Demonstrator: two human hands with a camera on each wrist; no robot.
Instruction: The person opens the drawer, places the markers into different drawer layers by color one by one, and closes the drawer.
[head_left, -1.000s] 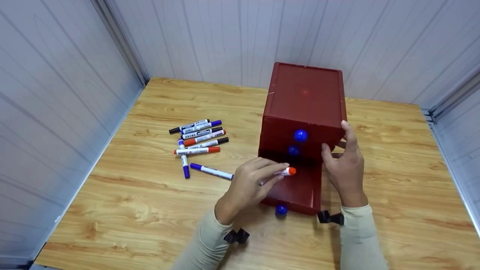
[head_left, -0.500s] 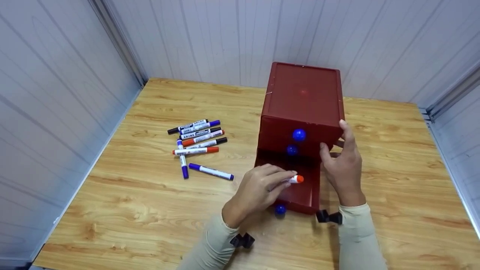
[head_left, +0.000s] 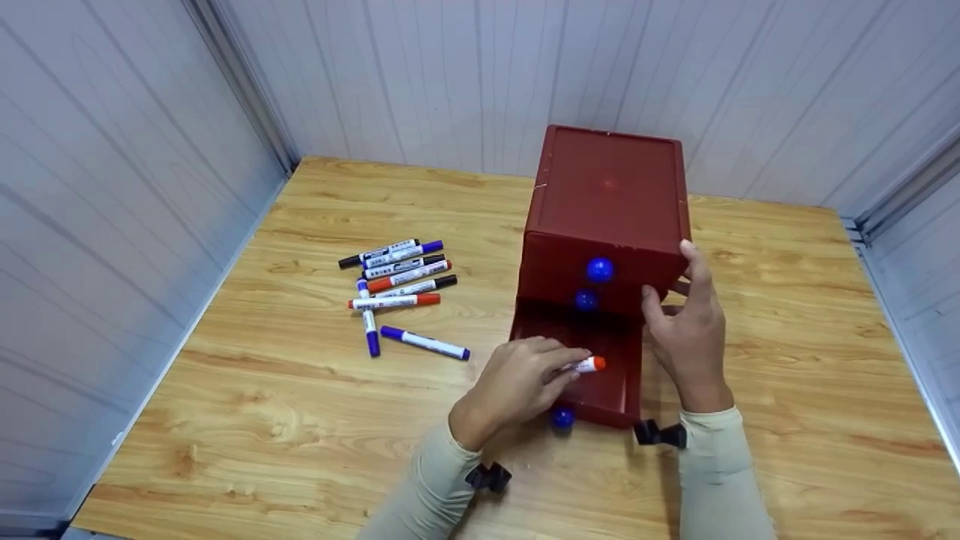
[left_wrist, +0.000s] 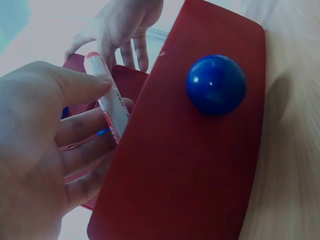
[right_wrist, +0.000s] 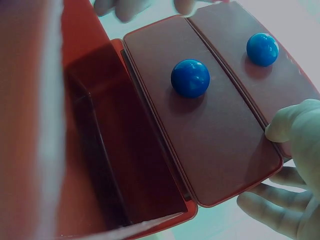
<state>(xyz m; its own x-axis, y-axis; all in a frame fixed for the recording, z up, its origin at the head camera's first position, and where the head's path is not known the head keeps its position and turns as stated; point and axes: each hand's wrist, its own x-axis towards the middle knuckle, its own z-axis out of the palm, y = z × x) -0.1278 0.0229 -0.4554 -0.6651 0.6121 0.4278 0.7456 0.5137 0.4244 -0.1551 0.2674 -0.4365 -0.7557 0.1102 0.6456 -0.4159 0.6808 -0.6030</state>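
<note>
My left hand [head_left: 517, 379] pinches a red-capped whiteboard marker [head_left: 589, 364] over the pulled-out bottom drawer [head_left: 619, 390] of a dark red drawer unit [head_left: 611, 187]. In the left wrist view, thumb and index finger hold the marker [left_wrist: 111, 97] right behind the drawer's front, which has a blue ball knob [left_wrist: 216, 85]. My right hand [head_left: 688, 345] rests at the unit's right front corner, its thumb on the front and the other fingers along the side. In the right wrist view, two upper drawer fronts [right_wrist: 215, 150] with blue knobs are closed above the extended drawer's dark interior [right_wrist: 135, 150].
Left of the unit lies a loose pile of markers [head_left: 397, 274] with black, blue and red caps. One blue marker [head_left: 426, 343] lies apart, nearer my left hand. Pale panelled walls [head_left: 420, 82] stand behind and beside the wooden table [head_left: 285, 420].
My left hand has moved right and slightly toward me with the red-capped marker, lower over the open drawer. The right hand stays at the unit's corner.
</note>
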